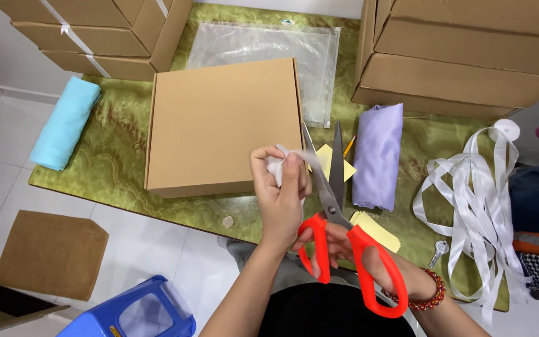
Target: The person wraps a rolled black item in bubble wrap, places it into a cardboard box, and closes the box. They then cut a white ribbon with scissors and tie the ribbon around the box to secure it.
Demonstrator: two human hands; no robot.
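Right now, centre frame: left hand (281,193) pinches a white ribbon (280,163) end, fingers closed on it. Right hand (357,253), lower centre, grips orange scissors (335,218), blades open w/ ribbon between them. Box (223,125) just behind, lilac roll (378,153) to the right, ribbon pile (485,206) at right edge.

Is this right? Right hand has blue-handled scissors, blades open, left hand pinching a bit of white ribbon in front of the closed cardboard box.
Not quite: the scissors have orange-red handles, not blue, as the head view shows. The rest stands: the right hand has them with blades open, and the left hand pinches white ribbon in front of the closed cardboard box.
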